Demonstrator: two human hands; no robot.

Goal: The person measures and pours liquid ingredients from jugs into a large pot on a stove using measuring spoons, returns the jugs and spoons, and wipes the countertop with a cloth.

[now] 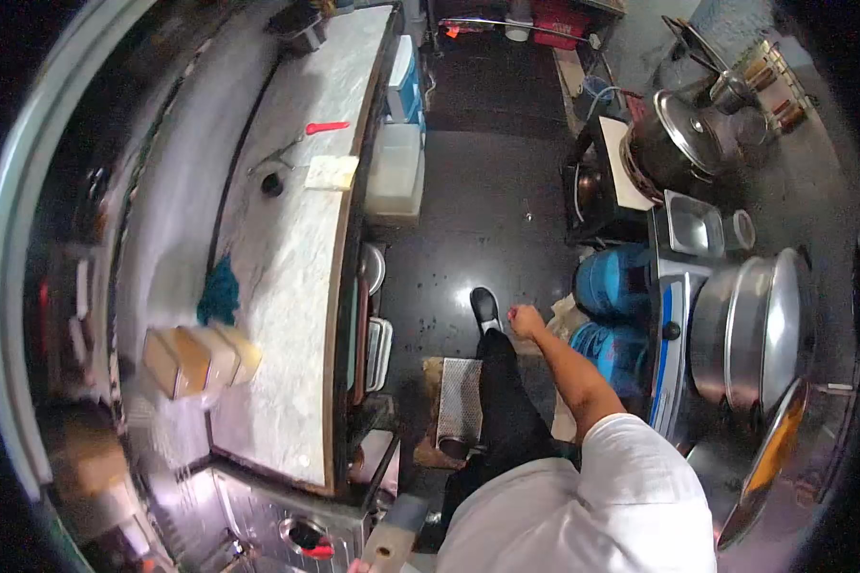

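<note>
My right hand (523, 323) is closed in a loose fist over the dark floor, beside my shoe (485, 306), with nothing visible in it. At the bottom edge, only a bit of my left hand (358, 566) shows, against a flat beige and grey object (389, 546) with a small hole, which it grips. A long pale counter (296, 382) runs along the left. On it lie a red-handled item (328, 127), a yellowish sponge or cloth (332, 173), a teal cloth (219, 291) and a row of blurred containers (196, 361).
To the right stand large metal pots (750, 329), a lidded pot (674, 143), a metal tray (690, 224) and blue-wrapped bundles (613, 282). White bins (397, 170) sit beside the counter. A perforated mat (460, 401) lies near my legs. A steel sink unit (268, 506) is lower left.
</note>
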